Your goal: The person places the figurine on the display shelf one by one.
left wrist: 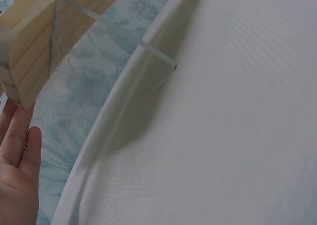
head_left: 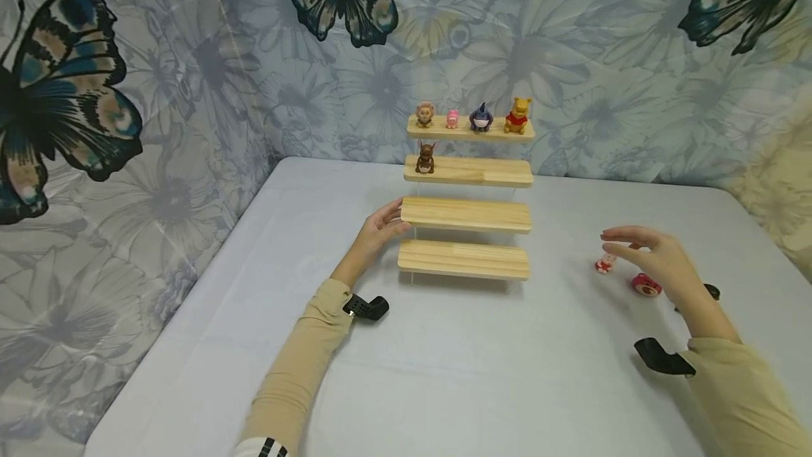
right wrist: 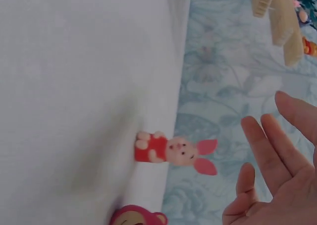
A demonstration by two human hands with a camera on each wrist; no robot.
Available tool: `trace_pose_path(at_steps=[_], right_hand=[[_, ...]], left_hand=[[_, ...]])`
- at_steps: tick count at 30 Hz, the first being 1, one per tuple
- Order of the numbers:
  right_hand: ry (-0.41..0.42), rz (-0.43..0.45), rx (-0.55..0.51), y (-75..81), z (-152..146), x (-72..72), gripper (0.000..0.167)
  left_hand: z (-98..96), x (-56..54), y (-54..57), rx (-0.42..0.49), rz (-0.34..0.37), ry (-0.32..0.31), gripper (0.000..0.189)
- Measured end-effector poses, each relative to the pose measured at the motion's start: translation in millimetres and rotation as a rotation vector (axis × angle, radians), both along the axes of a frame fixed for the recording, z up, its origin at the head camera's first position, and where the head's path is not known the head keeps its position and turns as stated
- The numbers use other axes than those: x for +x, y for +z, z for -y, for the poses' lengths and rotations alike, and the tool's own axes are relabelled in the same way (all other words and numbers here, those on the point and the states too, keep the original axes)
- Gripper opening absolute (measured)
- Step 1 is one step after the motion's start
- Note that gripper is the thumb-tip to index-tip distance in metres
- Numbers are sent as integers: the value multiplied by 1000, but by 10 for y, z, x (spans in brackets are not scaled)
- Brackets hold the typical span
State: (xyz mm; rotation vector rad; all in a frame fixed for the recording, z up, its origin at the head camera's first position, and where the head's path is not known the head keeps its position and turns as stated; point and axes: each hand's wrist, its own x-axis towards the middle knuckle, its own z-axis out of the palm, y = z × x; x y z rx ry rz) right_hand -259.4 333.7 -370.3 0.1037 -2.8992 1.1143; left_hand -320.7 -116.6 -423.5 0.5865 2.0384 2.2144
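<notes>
A four-tier wooden shelf stand (head_left: pixel 466 214) stands on the white-covered table. My left hand (head_left: pixel 383 226) is at the left end of its second tier from the bottom; in the left wrist view the fingers (left wrist: pixel 17 136) lie extended right at the board's end. To the right, my right hand (head_left: pixel 660 259) hovers with thumb and fingers apart, nothing between them. Just below its fingertips sits a piglet figurine (right wrist: pixel 157 148) in red with pink ears, upright on the table. A red bear-faced figurine (head_left: pixel 646 285) lies beside it, close under the hand.
Lion (head_left: pixel 425 115), small pink (head_left: pixel 452 119), donkey (head_left: pixel 481 118) and yellow bear (head_left: pixel 517 116) figurines line the top tier. A brown figurine (head_left: pixel 426 159) sits at the left of the tier below. Something dark (head_left: pixel 712 291) shows behind the right wrist. A butterfly-print cloth (head_left: pixel 380 90) hangs behind.
</notes>
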Motion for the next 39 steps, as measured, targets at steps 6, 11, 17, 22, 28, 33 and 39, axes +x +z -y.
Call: trace_pose_path(at_steps=[6, 11, 17, 22, 28, 33, 39], right_hand=[[8, -50, 73, -379, -280, -221, 44], [67, -96, 146, -85, -20, 3, 46], [50, -132, 204, -106, 6, 25, 41], [28, -92, 171, -122, 6, 13, 40], [-7, -44, 112, -167, -24, -12, 44], [-23, -63, 123, -275, -100, -82, 55], [-43, -49, 123, -274, -105, -91, 53]], left_hand=[[18, 5, 10, -5, 16, -3, 58], [20, 7, -9, 3, 2, 0, 62], [30, 35, 4, -9, 17, 2, 60], [38, 110, 109, -36, 30, -3, 55], [21, 111, 165, -36, 20, -4, 57], [19, 16, 60, -20, 32, 2, 60], [15, -15, -6, -11, 7, 3, 77]])
